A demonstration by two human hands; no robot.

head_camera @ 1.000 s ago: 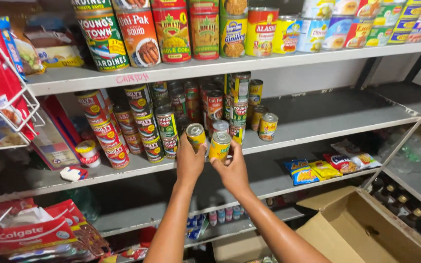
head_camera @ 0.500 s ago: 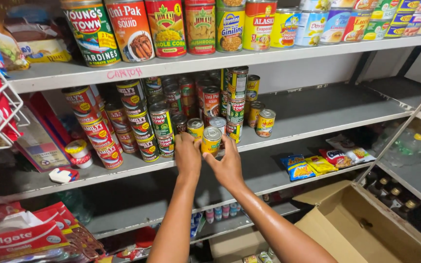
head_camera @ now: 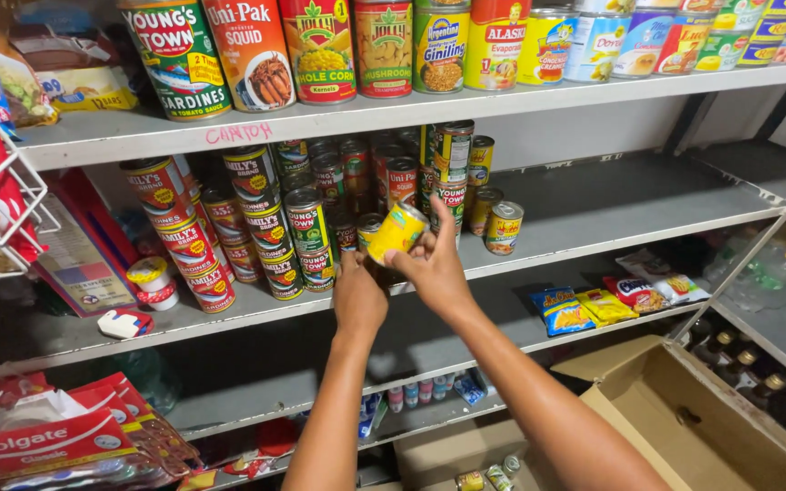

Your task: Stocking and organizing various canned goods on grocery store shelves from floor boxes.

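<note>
two grey shelves point(head_camera: 593, 209), middle one the landmark. stacked cans point(head_camera: 302, 227) fill its left half. right hand point(head_camera: 434, 264) clasps a tilted yellow can point(head_camera: 397, 232) just before them; left hand point(head_camera: 359, 295) below, grip unclear. placing step likely; next needs a free gap.

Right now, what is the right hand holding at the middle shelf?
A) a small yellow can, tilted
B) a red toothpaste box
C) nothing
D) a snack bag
A: the right hand grips a small yellow can, tilted, in front of the stacked cans, while the left hand is just below it.
</note>
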